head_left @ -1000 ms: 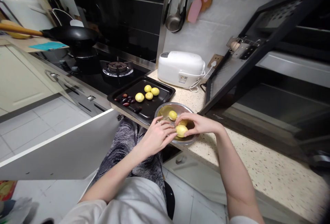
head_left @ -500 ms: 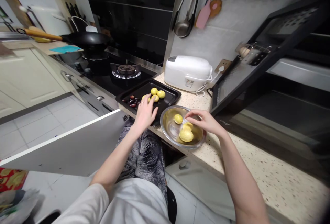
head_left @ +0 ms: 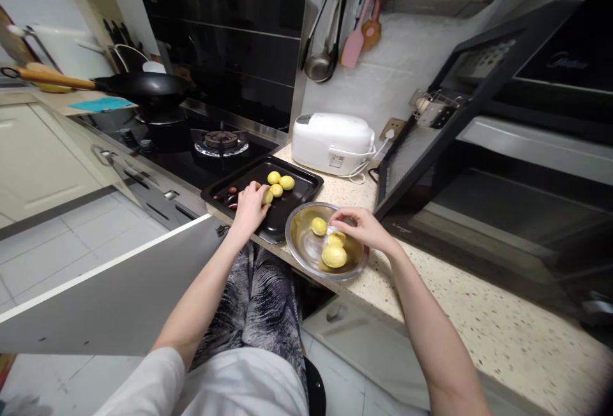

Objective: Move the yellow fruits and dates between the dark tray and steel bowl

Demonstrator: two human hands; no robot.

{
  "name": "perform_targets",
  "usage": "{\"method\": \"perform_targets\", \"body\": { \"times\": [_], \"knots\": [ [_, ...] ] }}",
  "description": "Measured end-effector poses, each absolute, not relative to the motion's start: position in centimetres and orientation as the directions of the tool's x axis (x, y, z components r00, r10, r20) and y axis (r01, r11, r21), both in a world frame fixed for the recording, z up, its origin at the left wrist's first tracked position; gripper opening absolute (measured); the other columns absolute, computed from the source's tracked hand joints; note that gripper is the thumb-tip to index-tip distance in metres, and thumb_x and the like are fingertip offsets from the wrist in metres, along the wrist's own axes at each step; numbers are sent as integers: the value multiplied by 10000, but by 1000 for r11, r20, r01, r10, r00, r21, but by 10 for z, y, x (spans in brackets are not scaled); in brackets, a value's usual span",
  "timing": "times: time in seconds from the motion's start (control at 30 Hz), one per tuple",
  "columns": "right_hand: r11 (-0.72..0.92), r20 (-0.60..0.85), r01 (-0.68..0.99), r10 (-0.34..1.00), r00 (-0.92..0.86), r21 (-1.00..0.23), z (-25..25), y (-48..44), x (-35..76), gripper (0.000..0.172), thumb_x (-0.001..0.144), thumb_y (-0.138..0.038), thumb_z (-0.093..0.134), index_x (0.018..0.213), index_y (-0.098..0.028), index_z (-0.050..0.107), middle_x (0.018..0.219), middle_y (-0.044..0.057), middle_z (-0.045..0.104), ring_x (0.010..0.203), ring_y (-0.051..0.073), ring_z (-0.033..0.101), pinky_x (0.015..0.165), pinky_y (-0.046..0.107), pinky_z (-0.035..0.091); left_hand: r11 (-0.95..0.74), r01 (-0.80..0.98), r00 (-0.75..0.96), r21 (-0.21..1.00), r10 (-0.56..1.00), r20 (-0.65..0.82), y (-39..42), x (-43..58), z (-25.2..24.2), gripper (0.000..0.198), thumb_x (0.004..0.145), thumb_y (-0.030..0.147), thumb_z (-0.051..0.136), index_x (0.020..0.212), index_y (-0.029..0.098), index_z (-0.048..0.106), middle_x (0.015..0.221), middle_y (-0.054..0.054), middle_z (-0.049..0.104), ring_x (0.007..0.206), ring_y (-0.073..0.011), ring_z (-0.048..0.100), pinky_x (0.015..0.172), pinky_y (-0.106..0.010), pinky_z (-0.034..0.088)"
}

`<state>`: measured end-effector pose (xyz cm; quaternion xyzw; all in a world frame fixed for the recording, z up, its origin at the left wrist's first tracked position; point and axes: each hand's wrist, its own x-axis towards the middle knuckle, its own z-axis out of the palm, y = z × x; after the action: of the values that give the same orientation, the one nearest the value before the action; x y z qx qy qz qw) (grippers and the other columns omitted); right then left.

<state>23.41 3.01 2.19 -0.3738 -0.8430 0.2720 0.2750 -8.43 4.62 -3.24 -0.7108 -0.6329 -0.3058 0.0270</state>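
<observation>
My left hand [head_left: 251, 207] is over the black baking tray [head_left: 301, 198], its thumb and fingers closed around a small yellow potato [head_left: 267, 197]. Beside it on the tray lie several more yellow potatoes [head_left: 286, 182], and dark red oval pieces [head_left: 232, 198] are partly hidden behind the hand. To the right, a steel bowl [head_left: 293, 245] holds yellow potatoes, the largest [head_left: 334, 255] at its near side. Over the bowl's far right rim my right hand [head_left: 360, 227] is bent with fingertips pressed together; what they hold, if anything, I cannot make out.
Behind the tray stands a white rice cooker [head_left: 332, 141] with its cord plugged in. The gas hob [head_left: 221, 141] and a black wok [head_left: 143, 87] are to the left. An open cabinet door [head_left: 119, 295] juts out below. A dark oven door [head_left: 431, 116] leans at the right.
My left hand has gone from spread fingers above the potatoes to closing on one at the tray. My right hand stays over the bowl. The view has shifted slightly.
</observation>
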Motion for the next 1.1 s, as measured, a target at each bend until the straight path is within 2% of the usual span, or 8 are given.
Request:
{"method": "perform_targets", "body": {
  "times": [0.1,0.17,0.27,0.37,0.5,0.67,0.87,1.1],
  "knots": [
    [573,272,480,783,-559,-664,21,31,234,237,931,-407,661,875,-204,770,894,53,795,844,224,712,805,348,533,-372,784,2,497,803,596,34,-76,-29,419,829,134,720,1234,194,629,1200,-112,585,1112,-292,632,1018,-455,532],
    [562,268,482,791,-549,-672,20,30,233,236,932,-412,666,878,-206,769,903,54,793,846,225,707,801,352,535,-499,673,9,546,743,669,19,-65,-21,398,850,156,718,1234,204,621,1193,-94,585,1128,-265,629,1032,-426,536],
    [542,259,453,796,-547,-708,18,29,231,232,926,-426,689,928,-209,770,954,60,795,878,233,715,819,363,555,-641,533,65,552,682,729,-8,-41,-8,382,875,177,727,1237,224,619,1202,-79,600,1165,-249,622,1054,-408,532],
    [522,258,366,781,-569,-770,18,26,226,282,921,-441,716,1104,-230,752,1126,67,784,1013,249,723,898,384,570,-707,454,148,542,660,737,-32,-16,0,401,892,173,737,1269,237,616,1228,-82,608,1180,-241,627,1058,-393,530],
    [505,257,261,740,-622,-823,17,21,222,390,929,-447,726,1270,-262,683,1288,69,729,1105,246,706,971,404,569,-733,423,182,533,645,742,-44,6,-5,414,920,168,714,1309,252,598,1253,-89,608,1188,-244,633,1039,-396,542],
    [513,267,242,727,-632,-823,15,18,218,436,897,-432,763,1281,-255,655,1305,78,707,1124,249,694,970,401,574,-726,427,194,539,655,730,-44,11,-17,393,949,197,689,1325,264,595,1286,-101,610,1222,-259,626,1064,-435,539],
    [635,286,372,693,-661,-677,13,15,214,418,865,-382,787,1237,-235,664,1216,75,732,1076,244,691,978,404,551,-645,519,252,561,742,621,-56,1,-17,291,1006,242,613,1297,256,619,1340,-115,641,1283,-267,617,1089,-452,511],
    [736,312,411,627,-714,-538,8,16,213,384,888,-347,767,1248,-252,674,1204,87,730,1090,258,670,973,419,538,-647,569,285,508,734,616,-65,-6,-24,217,1035,242,568,1206,243,702,1310,-80,731,1250,-222,670,1218,-506,386]
  ]
}}
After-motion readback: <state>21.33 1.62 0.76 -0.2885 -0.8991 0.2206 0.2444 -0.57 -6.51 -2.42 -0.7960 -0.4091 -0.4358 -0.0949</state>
